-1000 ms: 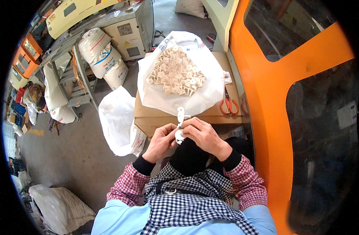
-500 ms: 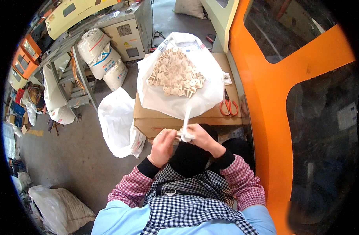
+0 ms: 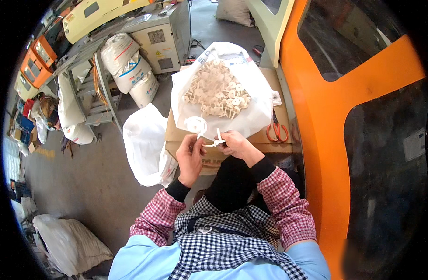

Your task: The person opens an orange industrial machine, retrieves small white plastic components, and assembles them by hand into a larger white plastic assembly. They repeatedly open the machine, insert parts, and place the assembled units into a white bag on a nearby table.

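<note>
the left hand (image 3: 189,156) and the right hand (image 3: 236,143) were raised side by side over the near edge of the cardboard desk (image 3: 265,137), the fingers of both closed on one small white plastic piece (image 3: 213,141) stretched between them, just in front of the lap. behind it an opened white sack (image 3: 244,119) lay spread on the desk with a heap of pale plastic parts (image 3: 216,91) on it, and a white ring-shaped part (image 3: 195,125) lay at its near edge. red-handled scissors (image 3: 276,130) rested to the right of the sack, and a white bag (image 3: 146,144) sat on the floor to the left.
</note>
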{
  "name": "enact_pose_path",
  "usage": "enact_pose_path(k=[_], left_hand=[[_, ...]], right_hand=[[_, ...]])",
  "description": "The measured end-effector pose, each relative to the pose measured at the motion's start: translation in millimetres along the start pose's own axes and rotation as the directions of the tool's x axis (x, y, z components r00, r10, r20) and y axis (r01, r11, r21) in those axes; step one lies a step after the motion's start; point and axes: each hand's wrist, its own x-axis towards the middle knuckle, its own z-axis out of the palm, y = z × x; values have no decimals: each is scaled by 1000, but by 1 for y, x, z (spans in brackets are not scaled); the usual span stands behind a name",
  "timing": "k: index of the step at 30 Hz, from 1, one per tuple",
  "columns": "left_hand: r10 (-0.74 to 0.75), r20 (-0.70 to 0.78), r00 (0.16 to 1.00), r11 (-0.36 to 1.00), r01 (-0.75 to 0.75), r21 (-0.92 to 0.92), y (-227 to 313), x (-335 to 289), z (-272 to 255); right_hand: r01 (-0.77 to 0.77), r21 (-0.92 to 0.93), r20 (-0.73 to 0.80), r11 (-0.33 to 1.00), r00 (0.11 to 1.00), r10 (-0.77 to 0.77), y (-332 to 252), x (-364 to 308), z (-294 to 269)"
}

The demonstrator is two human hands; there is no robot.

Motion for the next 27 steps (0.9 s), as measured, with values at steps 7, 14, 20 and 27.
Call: enact_pose_path(k=[7,14,20,27], left_hand=[[138,-88,986,986,-129,101,-5,-1,1],[-138,55,989,983,143,-114,-7,6,-5],[-133,232,964,990,142,-24,4,6,-15],[-201,523,828,949,298,-106,4,1,-20]], right_hand=[[261,-384,-77,886,947,-312,-9,-7,-19],[492,146,-351,858,837,-420,-32,14,-22],[492,-807,95,327,654,-750,-45,-23,-1],[651,-330,443,683,746,-497,-34,-69,24]])
